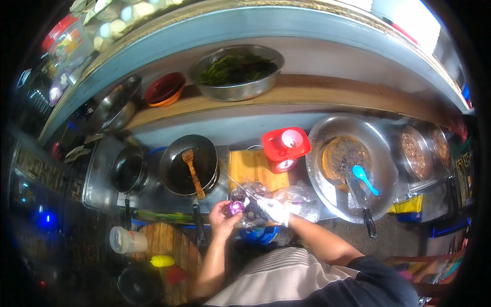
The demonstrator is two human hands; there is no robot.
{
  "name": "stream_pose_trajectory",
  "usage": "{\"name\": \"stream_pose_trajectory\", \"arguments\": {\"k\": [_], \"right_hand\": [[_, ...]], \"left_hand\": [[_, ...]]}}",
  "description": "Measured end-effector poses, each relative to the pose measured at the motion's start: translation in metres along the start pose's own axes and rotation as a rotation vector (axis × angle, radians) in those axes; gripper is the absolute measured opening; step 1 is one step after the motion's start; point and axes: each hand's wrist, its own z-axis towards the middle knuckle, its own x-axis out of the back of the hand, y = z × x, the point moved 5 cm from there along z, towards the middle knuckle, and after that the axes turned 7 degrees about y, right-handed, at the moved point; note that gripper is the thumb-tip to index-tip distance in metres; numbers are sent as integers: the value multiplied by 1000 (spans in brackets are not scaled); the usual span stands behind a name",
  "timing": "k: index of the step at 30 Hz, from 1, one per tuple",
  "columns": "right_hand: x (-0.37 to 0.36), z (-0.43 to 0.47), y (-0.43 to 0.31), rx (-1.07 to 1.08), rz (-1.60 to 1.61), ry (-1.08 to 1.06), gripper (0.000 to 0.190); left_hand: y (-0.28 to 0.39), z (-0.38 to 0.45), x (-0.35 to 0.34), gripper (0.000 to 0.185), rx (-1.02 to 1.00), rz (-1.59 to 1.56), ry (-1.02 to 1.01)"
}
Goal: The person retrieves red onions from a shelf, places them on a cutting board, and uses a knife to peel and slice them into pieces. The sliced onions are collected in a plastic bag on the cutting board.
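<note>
My left hand [222, 222], bare, holds a purple-skinned onion [236, 207] between thumb and fingers. In a white glove, my right hand [273, 209] grips a knife [242, 187] whose thin blade points up and to the left, close above the onion. The knife's handle is hidden inside the glove. Below both hands lies a clear plastic bag [255, 217] with more dark purple onions in it. Another crumpled plastic bag [301, 197] is just right of the glove. Behind them is a wooden cutting board [247, 167].
A red kitchen scale [284, 165] bears a pink bowl [292, 138]. Leftward, a frying pan [178, 167] holds a wooden spatula [191, 170]. Rightward, a large metal basin [387, 184] holds a round board, a cleaver [357, 195] and a blue spoon [364, 179]. Leafy greens fill a colander [238, 92] on the shelf.
</note>
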Motion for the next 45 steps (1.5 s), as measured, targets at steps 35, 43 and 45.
{"name": "stream_pose_trajectory", "arguments": {"k": [35,43,45], "right_hand": [[-6,-4,-41,168,-178,-164,54],[-5,-7,-32,-27,-1,-175,54],[-5,-3,-29,112,167,-181,47]], "left_hand": [[-12,22,-12,42,127,165,2],[-8,27,-9,39,73,311,22],[-9,25,-10,39,48,306,-10]]}}
